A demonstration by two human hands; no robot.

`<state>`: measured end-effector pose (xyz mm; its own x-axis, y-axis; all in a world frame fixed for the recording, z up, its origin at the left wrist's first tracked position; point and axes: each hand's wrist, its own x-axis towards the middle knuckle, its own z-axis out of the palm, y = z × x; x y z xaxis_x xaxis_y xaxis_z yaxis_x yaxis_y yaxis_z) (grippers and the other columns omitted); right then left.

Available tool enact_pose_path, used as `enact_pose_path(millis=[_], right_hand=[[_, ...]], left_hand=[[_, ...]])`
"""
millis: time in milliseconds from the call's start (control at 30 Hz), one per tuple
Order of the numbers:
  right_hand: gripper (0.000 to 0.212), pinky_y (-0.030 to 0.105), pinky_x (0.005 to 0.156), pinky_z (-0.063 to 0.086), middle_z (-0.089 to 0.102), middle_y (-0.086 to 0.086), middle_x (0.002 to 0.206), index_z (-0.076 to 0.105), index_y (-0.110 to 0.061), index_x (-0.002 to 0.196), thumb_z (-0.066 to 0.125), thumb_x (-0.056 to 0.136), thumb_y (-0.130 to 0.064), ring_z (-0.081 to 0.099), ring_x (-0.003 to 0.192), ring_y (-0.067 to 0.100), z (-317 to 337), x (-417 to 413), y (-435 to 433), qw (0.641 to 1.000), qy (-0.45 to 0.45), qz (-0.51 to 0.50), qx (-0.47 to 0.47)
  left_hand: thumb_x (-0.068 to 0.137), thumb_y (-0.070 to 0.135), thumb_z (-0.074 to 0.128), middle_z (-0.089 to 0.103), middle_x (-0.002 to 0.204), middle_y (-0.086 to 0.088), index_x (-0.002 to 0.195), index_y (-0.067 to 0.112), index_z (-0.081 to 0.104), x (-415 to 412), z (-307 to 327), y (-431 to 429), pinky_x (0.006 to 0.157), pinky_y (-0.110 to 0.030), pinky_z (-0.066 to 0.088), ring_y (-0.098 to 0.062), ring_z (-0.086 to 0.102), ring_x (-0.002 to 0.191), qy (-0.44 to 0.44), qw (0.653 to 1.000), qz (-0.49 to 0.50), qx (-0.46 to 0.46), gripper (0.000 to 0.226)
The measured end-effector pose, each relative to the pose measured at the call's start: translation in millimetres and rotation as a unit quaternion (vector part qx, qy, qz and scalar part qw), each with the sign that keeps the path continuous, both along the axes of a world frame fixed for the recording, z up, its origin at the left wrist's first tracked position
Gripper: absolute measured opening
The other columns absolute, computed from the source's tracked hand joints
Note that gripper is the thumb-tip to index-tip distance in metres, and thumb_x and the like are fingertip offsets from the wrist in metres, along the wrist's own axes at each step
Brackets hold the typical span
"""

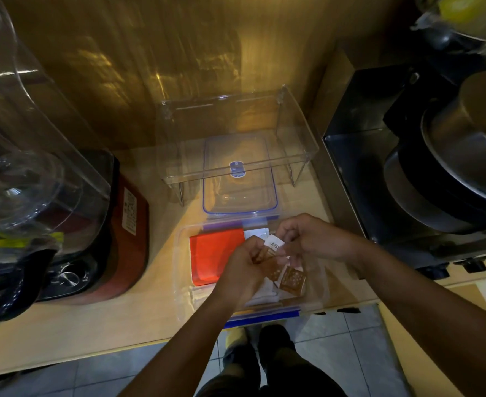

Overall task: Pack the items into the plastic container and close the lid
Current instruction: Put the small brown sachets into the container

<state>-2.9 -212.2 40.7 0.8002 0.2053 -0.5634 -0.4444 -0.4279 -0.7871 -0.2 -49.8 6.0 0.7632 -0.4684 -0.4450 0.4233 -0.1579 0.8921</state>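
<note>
A clear plastic container (pixel 183 279) with blue clips sits at the counter's front edge. Its clear lid (pixel 240 193) with a blue seal lies flat just behind it. Inside the container lies a red packet (pixel 213 256) on the left and white packets (pixel 256 232) at the back. My left hand (pixel 243 269) and my right hand (pixel 307 239) are both over the container's right half, together pinching a strip of brown sauce sachets (pixel 289 277) with a white end. The sachets hang down into the container.
A clear acrylic riser (pixel 230 130) stands behind the lid. A red-and-black appliance (pixel 116 233) and a clear dome cover (pixel 21 138) stand at the left. A black machine with steel pots (pixel 436 167) stands at the right. Tiled floor lies below the counter edge.
</note>
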Motion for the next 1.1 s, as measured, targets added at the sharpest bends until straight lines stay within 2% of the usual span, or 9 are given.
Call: enact_pose_path(millis=[100, 167, 300, 400, 567, 767, 867, 1000, 1100], right_hand=[[0.012, 0.020, 0.052, 0.048, 0.062, 0.002, 0.063, 0.061, -0.014, 0.075, 0.068, 0.080, -0.006, 0.061, 0.052, 0.008, -9, 1, 1, 0.998, -0.030, -0.014, -0.044], [0.009, 0.022, 0.060, 0.047, 0.061, -0.006, 0.071, 0.062, -0.016, 0.076, 0.066, 0.082, -0.010, 0.063, 0.070, 0.015, -13, 2, 2, 0.986, -0.087, 0.010, -0.141], [0.020, 0.031, 0.073, 0.045, 0.065, 0.004, 0.105, 0.062, -0.017, 0.104, 0.057, 0.085, -0.017, 0.062, 0.096, 0.025, -24, -2, 11, 0.877, -0.140, 0.218, -0.405], [0.031, 0.033, 0.079, 0.047, 0.066, 0.004, 0.114, 0.060, -0.020, 0.113, 0.061, 0.084, -0.028, 0.062, 0.101, 0.023, -44, -7, 26, 0.822, -0.104, 0.296, -0.476], [0.037, 0.037, 0.089, 0.045, 0.056, 0.002, 0.128, 0.058, -0.023, 0.118, 0.060, 0.083, -0.034, 0.053, 0.117, 0.024, -69, -13, 35, 0.848, -0.041, 0.241, -0.471], [0.040, 0.035, 0.084, 0.046, 0.056, 0.006, 0.126, 0.058, -0.017, 0.117, 0.068, 0.078, -0.024, 0.055, 0.112, 0.025, -70, -16, 37, 0.867, -0.022, 0.218, -0.448], [0.036, 0.033, 0.080, 0.045, 0.061, 0.009, 0.119, 0.058, -0.013, 0.113, 0.067, 0.079, -0.022, 0.059, 0.105, 0.025, -56, -10, 32, 0.890, -0.012, 0.201, -0.408], [0.014, 0.028, 0.071, 0.042, 0.064, 0.014, 0.093, 0.064, -0.003, 0.096, 0.058, 0.084, -0.008, 0.062, 0.093, 0.029, -22, 8, 15, 0.952, -0.056, 0.078, -0.290], [0.014, 0.019, 0.045, 0.043, 0.056, 0.009, 0.068, 0.061, -0.003, 0.068, 0.064, 0.081, 0.002, 0.059, 0.053, 0.009, -5, 13, 8, 0.993, -0.033, -0.088, -0.077]], left_hand=[[0.080, -0.016, 0.057, 0.049, 0.065, -0.011, 0.070, 0.005, 0.051, 0, -1, 5, 0.046, -0.016, 0.047, -0.012, 0.053, 0.055, 0.036, 0.998, 0.050, 0.009, 0.025], [0.082, -0.012, 0.058, 0.059, 0.071, -0.010, 0.080, 0.005, 0.057, -1, -2, 10, 0.046, -0.016, 0.050, -0.015, 0.058, 0.059, 0.037, 0.995, 0.090, 0.038, 0.017], [0.087, 0.005, 0.061, 0.056, 0.076, -0.015, 0.085, 0.005, 0.055, 0, -5, 16, 0.055, -0.024, 0.051, -0.020, 0.057, 0.063, 0.044, 0.982, 0.174, 0.052, 0.006], [0.091, 0.015, 0.057, 0.054, 0.084, -0.017, 0.091, 0.006, 0.055, 0, -4, 18, 0.070, -0.041, 0.047, -0.027, 0.053, 0.077, 0.054, 0.976, 0.204, 0.056, 0.008], [0.093, 0.014, 0.053, 0.055, 0.085, -0.018, 0.091, 0.006, 0.055, 0, 0, 20, 0.076, -0.049, 0.051, -0.028, 0.054, 0.079, 0.049, 0.976, 0.206, 0.060, 0.009], [0.094, 0.015, 0.052, 0.057, 0.079, -0.014, 0.084, 0.006, 0.053, 0, -5, 23, 0.060, -0.031, 0.052, -0.025, 0.057, 0.073, 0.062, 0.973, 0.211, 0.077, 0.013], [0.095, 0.016, 0.050, 0.060, 0.078, -0.010, 0.083, 0.008, 0.055, 2, -6, 23, 0.063, -0.034, 0.054, -0.024, 0.059, 0.073, 0.063, 0.972, 0.213, 0.080, 0.015], [0.097, 0.014, 0.044, 0.061, 0.074, -0.007, 0.080, 0.008, 0.054, 6, -4, 19, 0.060, -0.033, 0.055, -0.020, 0.059, 0.066, 0.090, 0.969, 0.220, 0.064, 0.021], [0.098, 0.008, 0.038, 0.065, 0.079, -0.008, 0.078, 0.012, 0.056, 7, -1, 14, 0.080, -0.044, 0.053, -0.024, 0.062, 0.074, 0.129, 0.972, 0.188, 0.053, 0.027]])
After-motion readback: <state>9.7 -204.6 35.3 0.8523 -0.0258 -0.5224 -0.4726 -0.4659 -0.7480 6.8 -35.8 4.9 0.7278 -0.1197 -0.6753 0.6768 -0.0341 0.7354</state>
